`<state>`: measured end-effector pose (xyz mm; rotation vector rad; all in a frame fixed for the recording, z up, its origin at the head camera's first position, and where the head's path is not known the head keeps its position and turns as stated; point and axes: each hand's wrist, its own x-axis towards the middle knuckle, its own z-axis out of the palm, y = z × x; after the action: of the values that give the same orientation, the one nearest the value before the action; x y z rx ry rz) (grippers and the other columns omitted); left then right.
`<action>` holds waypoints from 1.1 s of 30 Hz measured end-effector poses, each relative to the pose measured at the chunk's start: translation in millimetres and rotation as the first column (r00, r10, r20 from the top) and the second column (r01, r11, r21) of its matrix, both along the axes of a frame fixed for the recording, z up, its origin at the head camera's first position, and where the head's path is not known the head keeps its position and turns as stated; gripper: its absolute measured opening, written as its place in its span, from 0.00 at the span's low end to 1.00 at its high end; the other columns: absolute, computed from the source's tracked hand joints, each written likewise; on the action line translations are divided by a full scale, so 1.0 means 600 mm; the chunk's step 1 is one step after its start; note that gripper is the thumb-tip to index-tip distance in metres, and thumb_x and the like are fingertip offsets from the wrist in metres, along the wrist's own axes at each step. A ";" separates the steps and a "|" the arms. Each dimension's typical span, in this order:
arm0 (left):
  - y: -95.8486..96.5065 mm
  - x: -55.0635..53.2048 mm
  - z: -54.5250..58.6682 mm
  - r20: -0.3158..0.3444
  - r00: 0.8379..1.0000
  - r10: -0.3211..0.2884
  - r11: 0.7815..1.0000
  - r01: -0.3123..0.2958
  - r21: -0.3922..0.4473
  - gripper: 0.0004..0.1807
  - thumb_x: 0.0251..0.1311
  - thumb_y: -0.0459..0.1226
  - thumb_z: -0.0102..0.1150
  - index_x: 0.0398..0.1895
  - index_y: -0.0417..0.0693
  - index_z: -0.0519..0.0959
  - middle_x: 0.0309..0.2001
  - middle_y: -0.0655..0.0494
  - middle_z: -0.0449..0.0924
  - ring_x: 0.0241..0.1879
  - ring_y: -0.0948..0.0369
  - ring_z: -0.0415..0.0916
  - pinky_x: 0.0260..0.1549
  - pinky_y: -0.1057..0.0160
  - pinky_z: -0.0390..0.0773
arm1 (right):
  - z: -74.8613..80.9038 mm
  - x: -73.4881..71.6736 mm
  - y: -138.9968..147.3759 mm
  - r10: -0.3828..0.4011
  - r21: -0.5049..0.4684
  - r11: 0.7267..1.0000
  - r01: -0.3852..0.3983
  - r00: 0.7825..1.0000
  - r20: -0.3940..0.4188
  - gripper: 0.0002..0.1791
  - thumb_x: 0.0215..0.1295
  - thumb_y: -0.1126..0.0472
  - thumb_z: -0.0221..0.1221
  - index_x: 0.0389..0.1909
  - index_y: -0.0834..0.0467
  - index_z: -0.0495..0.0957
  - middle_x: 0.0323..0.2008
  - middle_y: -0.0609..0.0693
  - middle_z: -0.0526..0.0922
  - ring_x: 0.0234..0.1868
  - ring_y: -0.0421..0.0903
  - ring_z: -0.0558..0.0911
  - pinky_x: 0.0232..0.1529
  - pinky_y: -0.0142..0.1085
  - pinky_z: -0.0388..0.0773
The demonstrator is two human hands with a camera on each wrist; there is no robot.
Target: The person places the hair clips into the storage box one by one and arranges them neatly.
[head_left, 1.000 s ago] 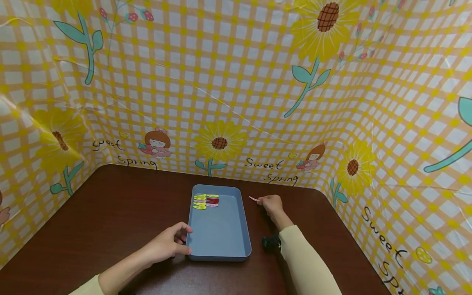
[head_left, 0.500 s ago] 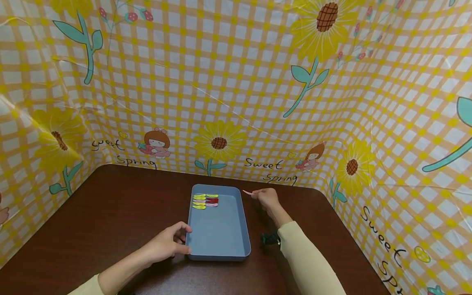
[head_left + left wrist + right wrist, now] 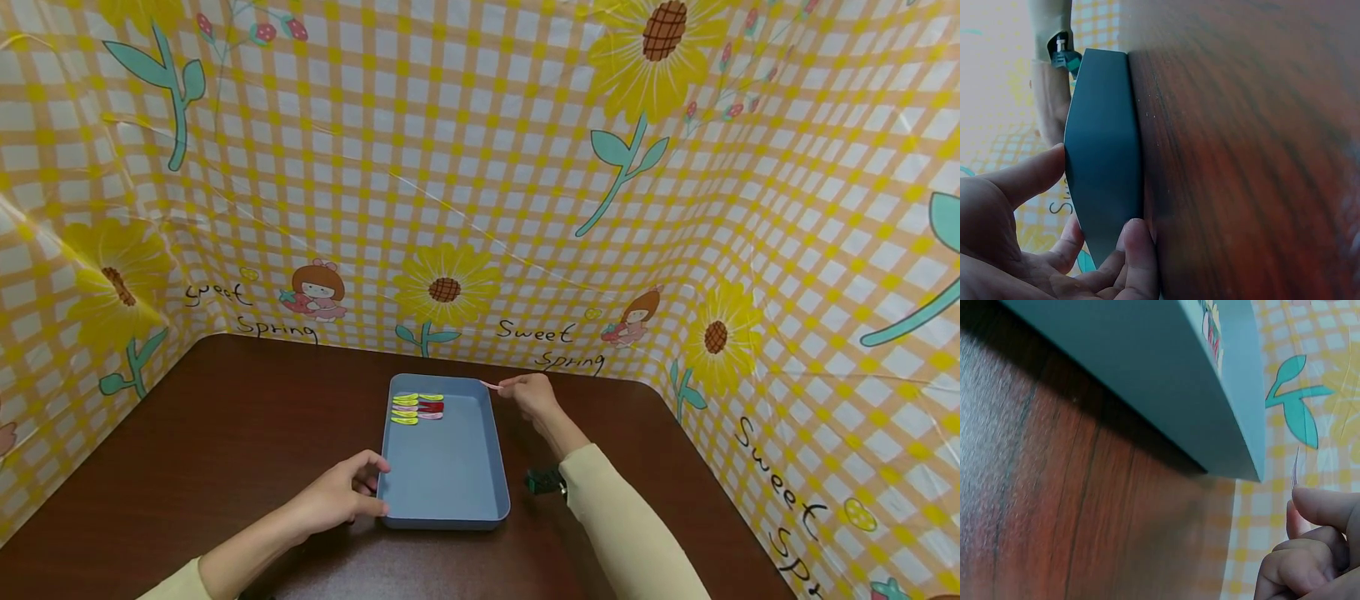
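Note:
A blue-grey rectangular tray (image 3: 446, 467) stands on the table, with yellow, pink and red snap hair clips (image 3: 417, 407) lined up in two columns at its far left. My left hand (image 3: 341, 496) touches the tray's left side near the front corner, thumb and fingers spread apart. In the left wrist view, the thumb meets the rim and other fingertips (image 3: 1138, 237) lie against the outer wall. Between thumb and index finger, my right hand (image 3: 531, 393) pinches a pink hair clip (image 3: 490, 385), its tip overlapping the tray's far right corner in the head view.
The dark wood table (image 3: 277, 408) ends at a yellow checked cloth backdrop (image 3: 480, 208) with sunflowers, at the back and both sides. A dark green device (image 3: 543, 481) is strapped at the right wrist, beside the tray.
My right hand has moved left and away from me, bringing the pink hair clip from beside the tray to its far right corner. The left hand stays at the tray.

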<state>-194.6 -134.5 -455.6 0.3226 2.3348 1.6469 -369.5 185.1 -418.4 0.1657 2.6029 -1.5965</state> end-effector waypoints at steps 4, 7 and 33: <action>0.000 -0.001 0.000 0.008 1.000 0.001 1.000 -0.001 0.006 0.27 0.52 0.33 0.73 0.55 0.42 0.74 0.44 0.44 0.72 0.40 0.54 0.70 0.26 0.59 0.71 | 0.007 0.003 -0.011 0.020 -0.001 1.000 -0.020 1.000 0.008 0.12 0.65 0.63 0.64 0.47 0.63 0.85 0.13 0.44 0.68 0.11 0.38 0.51 0.13 0.32 0.52; 0.000 -0.001 0.000 0.010 1.000 0.003 1.000 -0.003 0.009 0.27 0.52 0.33 0.73 0.55 0.43 0.74 0.44 0.45 0.72 0.40 0.54 0.70 0.26 0.59 0.71 | 0.010 0.004 -0.019 0.049 -0.003 0.999 -0.049 0.999 0.006 0.12 0.65 0.64 0.64 0.47 0.63 0.85 0.11 0.42 0.62 0.11 0.38 0.50 0.13 0.32 0.52; -0.001 -0.002 -0.002 0.010 1.000 -0.003 1.000 0.002 0.017 0.27 0.52 0.34 0.73 0.55 0.43 0.73 0.43 0.46 0.72 0.40 0.54 0.70 0.27 0.59 0.72 | 0.009 0.019 -0.105 0.124 0.075 0.989 -0.125 0.992 0.019 0.09 0.63 0.64 0.65 0.43 0.61 0.87 0.12 0.43 0.57 0.12 0.40 0.52 0.15 0.33 0.50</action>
<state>-195.7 -135.4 -457.0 0.3195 2.3135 1.6636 -358.1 122.1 -413.1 0.0182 2.6085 -1.4517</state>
